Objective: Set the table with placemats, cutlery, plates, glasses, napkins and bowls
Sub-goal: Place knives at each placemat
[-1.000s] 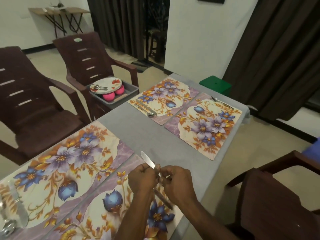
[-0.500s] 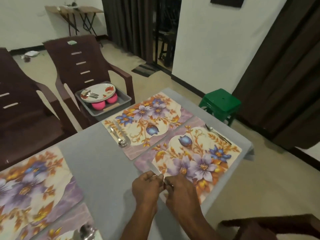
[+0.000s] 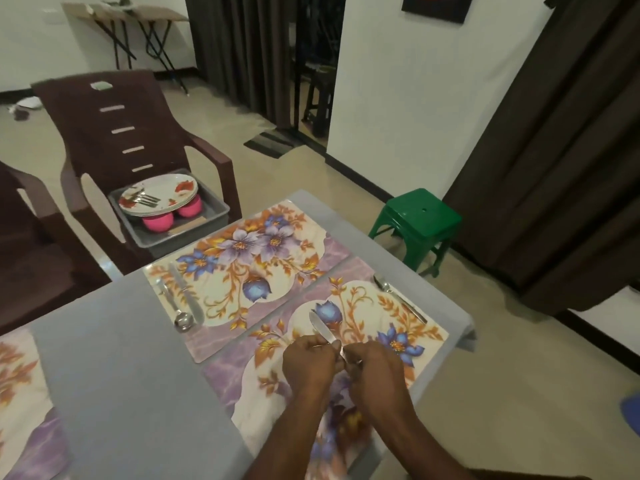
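Table knife (image 3: 320, 325): silver, blade angled up and away from the left hand (image 3: 309, 358), handle end pinched between left hand and right hand (image 3: 375, 367).
Floral placemat (image 3: 363, 306): flat, directly beneath both hands.
Spoon (image 3: 398, 297): on that mat's far edge, beyond the right hand.
Second floral placemat (image 3: 249, 261): beyond the left hand, bearing a knife (image 3: 185, 294) and spoon (image 3: 173, 306) side by side.

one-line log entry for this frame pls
step: cutlery | hands: left hand and right hand both grip knife | over: near placemat | spoon already on it
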